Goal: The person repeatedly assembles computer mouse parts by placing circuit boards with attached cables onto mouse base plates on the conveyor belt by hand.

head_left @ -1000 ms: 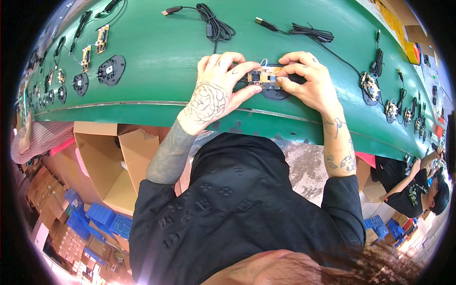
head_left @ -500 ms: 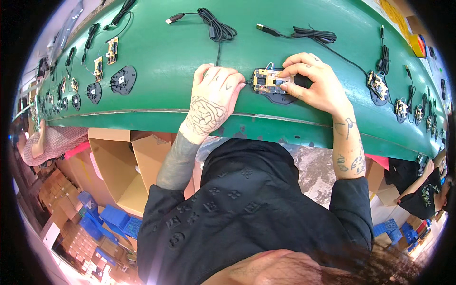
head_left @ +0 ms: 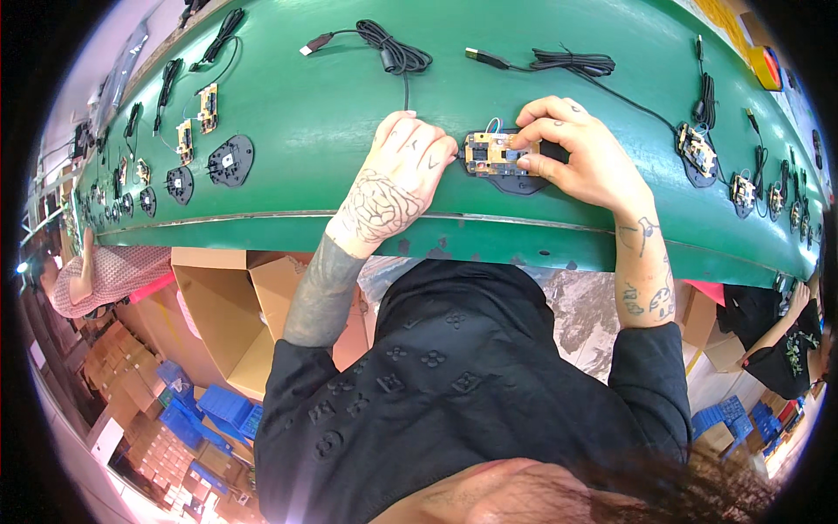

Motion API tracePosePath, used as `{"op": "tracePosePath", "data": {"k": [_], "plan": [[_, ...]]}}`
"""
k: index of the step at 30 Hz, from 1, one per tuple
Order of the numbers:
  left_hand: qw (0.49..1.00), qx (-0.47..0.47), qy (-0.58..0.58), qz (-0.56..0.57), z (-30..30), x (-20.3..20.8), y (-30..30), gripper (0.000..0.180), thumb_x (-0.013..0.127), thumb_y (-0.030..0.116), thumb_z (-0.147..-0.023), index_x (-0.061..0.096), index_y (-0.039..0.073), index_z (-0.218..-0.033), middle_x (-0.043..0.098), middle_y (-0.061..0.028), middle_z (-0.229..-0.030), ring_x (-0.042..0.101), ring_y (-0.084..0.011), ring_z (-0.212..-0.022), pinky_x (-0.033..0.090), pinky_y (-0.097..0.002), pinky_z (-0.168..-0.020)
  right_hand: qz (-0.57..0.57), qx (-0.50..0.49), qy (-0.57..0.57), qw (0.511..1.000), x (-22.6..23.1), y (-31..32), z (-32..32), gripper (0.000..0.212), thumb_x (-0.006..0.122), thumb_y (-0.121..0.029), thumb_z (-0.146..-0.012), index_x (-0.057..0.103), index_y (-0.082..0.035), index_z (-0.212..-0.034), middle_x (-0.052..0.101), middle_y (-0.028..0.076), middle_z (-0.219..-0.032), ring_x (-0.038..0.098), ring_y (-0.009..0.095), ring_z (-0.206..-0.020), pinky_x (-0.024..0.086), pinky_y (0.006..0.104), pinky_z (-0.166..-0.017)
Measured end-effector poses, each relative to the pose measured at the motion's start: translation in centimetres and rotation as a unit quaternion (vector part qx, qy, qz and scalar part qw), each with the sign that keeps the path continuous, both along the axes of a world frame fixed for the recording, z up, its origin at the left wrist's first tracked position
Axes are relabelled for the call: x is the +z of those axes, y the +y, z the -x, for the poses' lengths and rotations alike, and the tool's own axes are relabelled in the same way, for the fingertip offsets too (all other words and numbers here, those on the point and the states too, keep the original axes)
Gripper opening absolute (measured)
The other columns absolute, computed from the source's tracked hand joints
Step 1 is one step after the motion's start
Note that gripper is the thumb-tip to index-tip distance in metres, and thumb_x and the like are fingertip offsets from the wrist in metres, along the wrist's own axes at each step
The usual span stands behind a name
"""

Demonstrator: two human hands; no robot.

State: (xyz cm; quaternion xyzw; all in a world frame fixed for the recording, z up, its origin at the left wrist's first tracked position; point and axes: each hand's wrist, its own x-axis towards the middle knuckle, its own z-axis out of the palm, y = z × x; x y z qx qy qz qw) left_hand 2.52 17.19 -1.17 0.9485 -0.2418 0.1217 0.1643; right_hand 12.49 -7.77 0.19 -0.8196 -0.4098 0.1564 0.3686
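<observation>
A tan circuit board (head_left: 483,154) sits on a black mouse base (head_left: 517,185) on the green work surface. Thumb and fingers of my right hand (head_left: 587,155) pinch the board's right part, and the palm side hides some of the base. My left hand (head_left: 403,166) is closed at the board's left side, on the black cable (head_left: 406,91) that enters it from behind. The exact grip is hidden under the fingers. Beyond that hand lies the cable's coiled bundle, its plug pointing left. Thin wires (head_left: 494,125) loop up from the board's far edge.
Another mouse base (head_left: 230,161) lies to the left, near a loose circuit board (head_left: 208,108). Rightward is a base with a board on it (head_left: 697,155), its cable bundle (head_left: 572,62) stretching behind my right hand. An open cardboard box (head_left: 223,319) stands below the green surface's edge.
My left hand has shifted slightly right and its fingers bunch closer to the board. My right hand keeps its pinch. The whole view has tilted a little.
</observation>
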Motion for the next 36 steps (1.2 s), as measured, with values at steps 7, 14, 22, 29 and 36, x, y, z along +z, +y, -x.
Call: {"op": "tracePosePath", "data": {"k": [7,14,22,29,36], "plan": [[0.998,-0.014,-0.003,0.061,-0.5,-0.5,0.2,0.024,0.073,0.003,-0.078,0.062,0.008,-0.098,0.060,-0.0055,-0.092,0.059,-0.0258,-0.092,0.045,-0.0441,-0.099,0.026,-0.002,0.002,1.000,0.4,0.1,0.1,0.020,0.078,-0.014,-0.079,0.071,-0.007,-0.097,0.062,0.005,-0.111,0.058,0.027,-0.108,0.047,0.0375,-0.095],[0.994,0.013,0.090,0.068,-1.8,1.3,0.3,0.012,0.073,0.008,-0.077,0.067,0.009,-0.087,0.065,-0.0054,-0.080,0.063,-0.0248,-0.082,0.047,-0.0384,-0.086,0.024,0.006,0.013,1.000,1.0,0.5,0.1,0.019,0.075,-0.014,-0.080,0.071,-0.008,-0.098,0.062,0.008,-0.109,0.059,0.028,-0.107,0.048,0.0382,-0.095],[0.969,0.009,0.238,0.071,-3.4,1.6,0.8,0.016,0.075,0.013,-0.075,0.068,0.007,-0.087,0.068,-0.0058,-0.082,0.064,-0.0241,-0.082,0.047,-0.0361,-0.084,-0.011,0.014,-0.228,0.974,0.1,3.7,3.2,0.028,0.079,-0.022,-0.074,0.073,-0.013,-0.100,0.061,0.006,-0.114,0.057,0.028,-0.109,0.050,0.0425,-0.092],[0.996,0.061,-0.003,0.069,-5.1,1.1,4.7,0.040,0.074,0.029,-0.083,0.064,0.012,-0.118,0.053,-0.0114,-0.137,0.046,-0.0325,-0.131,0.037,-0.0454,-0.108,-0.009,-0.017,-0.232,0.973,-0.5,4.6,4.1,0.022,0.078,-0.022,-0.072,0.074,-0.016,-0.093,0.062,0.005,-0.111,0.056,0.029,-0.109,0.048,0.0441,-0.090],[0.995,0.083,-0.018,-0.043,-7.2,0.6,11.8,0.035,0.073,0.018,-0.083,0.062,0.016,-0.117,0.056,-0.0045,-0.122,0.050,-0.0270,-0.122,0.039,-0.0447,-0.105,0.056,-0.137,-0.252,0.956,0.0,4.2,2.2,0.018,0.078,-0.020,-0.072,0.077,-0.018,-0.090,0.066,0.003,-0.106,0.059,0.028,-0.107,0.048,0.0416,-0.092]]}}
